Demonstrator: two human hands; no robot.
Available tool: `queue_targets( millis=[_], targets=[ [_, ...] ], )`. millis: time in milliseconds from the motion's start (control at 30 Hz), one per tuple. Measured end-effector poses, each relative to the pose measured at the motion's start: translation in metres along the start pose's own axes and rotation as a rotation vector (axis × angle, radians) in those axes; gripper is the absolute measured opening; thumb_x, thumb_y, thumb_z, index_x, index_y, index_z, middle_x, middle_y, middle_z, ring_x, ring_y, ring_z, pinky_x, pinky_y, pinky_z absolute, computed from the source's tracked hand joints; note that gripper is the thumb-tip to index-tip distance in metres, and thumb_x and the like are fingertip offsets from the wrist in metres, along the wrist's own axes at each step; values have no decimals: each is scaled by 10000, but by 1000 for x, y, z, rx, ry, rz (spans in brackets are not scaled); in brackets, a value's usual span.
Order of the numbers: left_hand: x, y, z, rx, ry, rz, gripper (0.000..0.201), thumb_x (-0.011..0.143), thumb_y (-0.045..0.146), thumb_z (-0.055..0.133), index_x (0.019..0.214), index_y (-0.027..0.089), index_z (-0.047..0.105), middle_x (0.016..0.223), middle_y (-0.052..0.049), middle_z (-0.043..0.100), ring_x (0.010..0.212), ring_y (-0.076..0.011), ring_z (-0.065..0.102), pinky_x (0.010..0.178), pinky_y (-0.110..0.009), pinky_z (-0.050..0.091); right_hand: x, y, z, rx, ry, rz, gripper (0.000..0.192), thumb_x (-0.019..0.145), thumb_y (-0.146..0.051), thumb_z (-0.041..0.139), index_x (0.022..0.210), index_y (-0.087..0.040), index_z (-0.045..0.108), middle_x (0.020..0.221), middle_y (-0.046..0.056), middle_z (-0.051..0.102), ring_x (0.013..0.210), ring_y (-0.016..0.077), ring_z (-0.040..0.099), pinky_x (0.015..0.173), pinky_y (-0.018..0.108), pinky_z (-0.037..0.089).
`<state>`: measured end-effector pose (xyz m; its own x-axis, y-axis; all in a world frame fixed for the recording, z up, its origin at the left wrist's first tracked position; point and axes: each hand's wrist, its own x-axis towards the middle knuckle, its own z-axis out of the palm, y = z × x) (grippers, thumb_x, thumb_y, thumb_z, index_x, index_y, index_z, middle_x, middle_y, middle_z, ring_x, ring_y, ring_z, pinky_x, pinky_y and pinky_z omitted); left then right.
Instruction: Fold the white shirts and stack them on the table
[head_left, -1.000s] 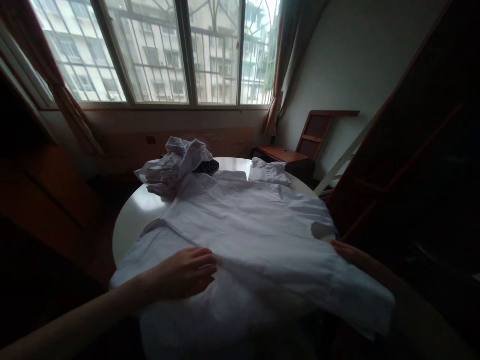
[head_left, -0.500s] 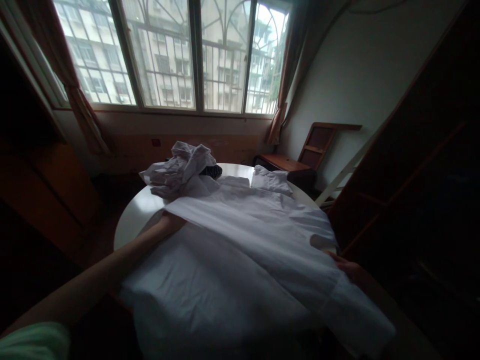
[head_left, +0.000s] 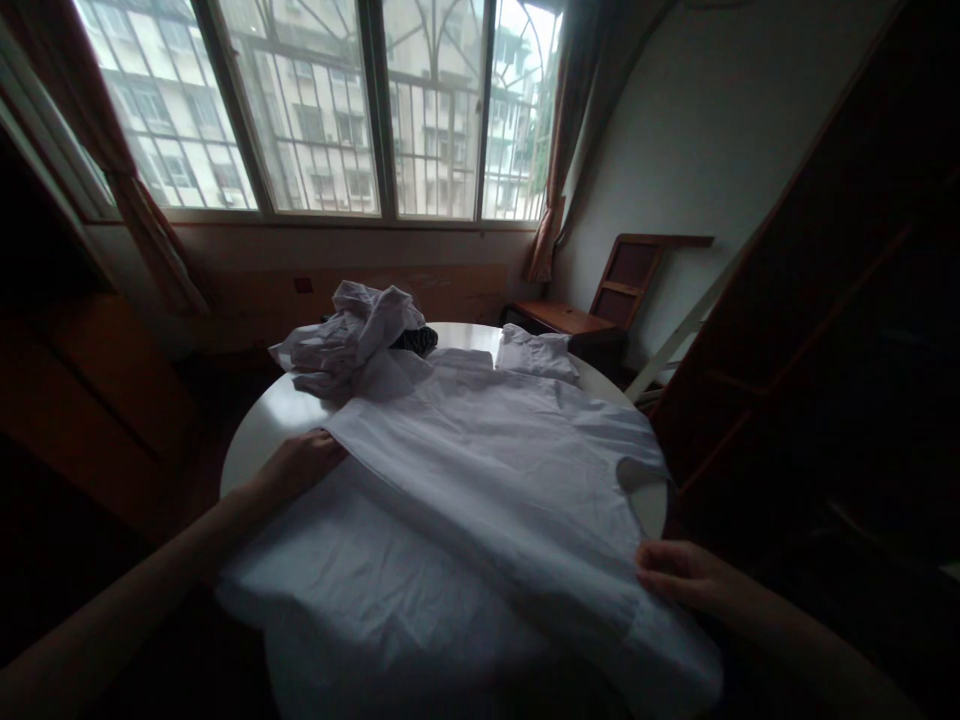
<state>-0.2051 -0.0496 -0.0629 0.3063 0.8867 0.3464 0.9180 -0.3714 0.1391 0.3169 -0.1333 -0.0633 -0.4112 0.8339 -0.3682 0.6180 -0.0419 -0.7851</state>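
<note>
Behind the spread white shirt (head_left: 480,470), crumpled clothes (head_left: 352,335) on round table (head_left: 262,425)

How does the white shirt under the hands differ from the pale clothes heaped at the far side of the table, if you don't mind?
The white shirt lies spread flat; the heap is crumpled and bunched high. The left hand and right hand touch the shirt's edges; nothing touches the heap. Both are pale fabric on the round table.

A white shirt (head_left: 480,470) lies spread over a round white table (head_left: 262,425) at centre frame, the left hand (head_left: 300,462) gripping its left edge, the right hand (head_left: 679,575) its lower-right edge, crumpled clothes (head_left: 349,335) behind.
</note>
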Motion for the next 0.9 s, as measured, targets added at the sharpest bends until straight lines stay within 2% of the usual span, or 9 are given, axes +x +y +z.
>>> queue_targets(
  millis=[67, 133, 200, 367, 433, 500, 633, 767, 900],
  targets=[
    [-10, -3, -7, 133, 27, 54, 241, 832, 313, 399, 775, 183, 595, 799, -73, 620, 706, -181, 580, 661, -295, 467, -1, -3, -1, -5, -1, 14, 464, 678, -612, 554, 699, -148, 559, 612, -17, 465, 563, 106, 414, 502, 214, 312],
    [-15, -8, -10, 257, 141, 50, 215, 826, 317, 418, 831, 173, 578, 875, -98, 607, 804, -219, 571, 723, -339, 460, -1, -7, -1, -5, 13, 22, 446, 644, -593, 601, 681, -150, 561, 597, -18, 474, 559, 108, 423, 502, 214, 321],
    [-13, -12, -11, 273, 211, 33, 190, 810, 302, 440, 878, 173, 560, 964, -109, 591, 895, -235, 557, 778, -352, 448, -3, -8, -1, 36, 27, 27, 426, 594, -565, 657, 667, -155, 567, 609, -10, 508, 576, 122, 458, 514, 218, 353],
    [-5, -21, -10, 154, 34, -4, 191, 838, 230, 345, 808, 179, 527, 837, -73, 591, 725, -174, 575, 650, -278, 444, -4, -3, 6, 379, 147, 132, 430, 560, -512, 681, 838, -189, 628, 888, 70, 620, 798, 218, 580, 692, 290, 454],
    [-5, -23, -9, 126, 18, -23, 195, 842, 231, 329, 829, 176, 516, 852, -75, 588, 727, -173, 577, 639, -274, 441, -3, -1, 12, 429, 135, 140, 466, 533, -506, 698, 866, -189, 620, 884, 66, 614, 785, 211, 585, 693, 290, 455],
    [-6, -24, -8, 93, 12, -8, 197, 843, 227, 320, 861, 172, 508, 895, -83, 586, 769, -177, 580, 665, -276, 445, -4, -3, 16, 368, 79, 95, 489, 522, -520, 706, 861, -184, 601, 809, 36, 597, 716, 179, 566, 632, 261, 446],
    [-7, -24, -8, 102, -13, -20, 194, 830, 206, 314, 789, 171, 501, 830, -73, 580, 743, -175, 569, 671, -280, 437, -11, -12, 14, 38, -37, -9, 413, 624, -551, 642, 723, -157, 567, 649, -12, 527, 590, 108, 467, 518, 196, 370],
    [-3, -21, -13, 136, -37, -79, 164, 785, 183, 359, 741, 175, 516, 837, -64, 590, 734, -167, 562, 638, -259, 424, -19, -16, 1, -178, -12, -49, 402, 721, -550, 552, 720, -150, 594, 662, 6, 554, 615, 124, 484, 535, 208, 371],
    [20, -11, -20, 164, -77, -160, 181, 771, 199, 388, 718, 180, 561, 875, -62, 618, 774, -179, 577, 643, -256, 428, -13, -24, 0, -278, 53, -92, 382, 771, -523, 503, 792, -160, 621, 696, 17, 582, 638, 139, 505, 552, 217, 370]
  ],
)
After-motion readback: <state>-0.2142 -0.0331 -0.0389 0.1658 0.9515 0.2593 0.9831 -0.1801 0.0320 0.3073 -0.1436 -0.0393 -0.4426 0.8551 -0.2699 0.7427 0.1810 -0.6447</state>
